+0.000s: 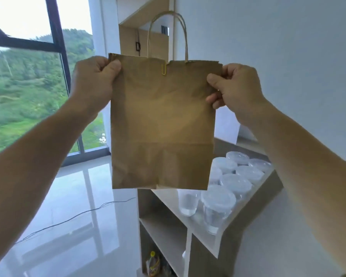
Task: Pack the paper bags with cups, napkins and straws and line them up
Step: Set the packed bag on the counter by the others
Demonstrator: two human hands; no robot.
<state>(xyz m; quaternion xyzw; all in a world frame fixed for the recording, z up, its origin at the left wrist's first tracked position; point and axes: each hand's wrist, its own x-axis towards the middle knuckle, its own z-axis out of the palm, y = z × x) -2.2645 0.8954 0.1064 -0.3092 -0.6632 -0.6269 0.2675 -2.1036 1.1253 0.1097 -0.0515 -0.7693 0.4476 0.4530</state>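
You hold a brown paper bag (162, 124) up in the air in front of you, flat and folded, its broad face turned toward you and its bottom edge hanging free above the near end of the shelf unit (266, 188). Your left hand (94, 80) is clamped on the bag's top left corner, with the thumb pressed on the front of the paper and the other fingers curled behind it. Your right hand (236, 88) pinches the top right edge in the same way, thumb in front and curled fingers behind, a little lower than the left. Both arms reach forward and the bag is stretched level between the two hands.

The twisted paper handles (185, 31) stand upright above the rim. A yellow paper clip (164, 69) sits on the rim near the middle, just left of a small notch in the paper. A crease runs across the bag's lower part (the folded base lies flat against the body).

Below and to the right, clear plastic cups (218, 206) with lids stand close together in rows on top of the shelf unit, touching or nearly so; the bag hides some of them. In a lower compartment lies a small packet (153, 264) with something yellow on it, too blurred to name. A thin cable (78, 213) trails over the glossy floor (78, 186) on your left, under a large window (28, 76) that looks out on green slopes
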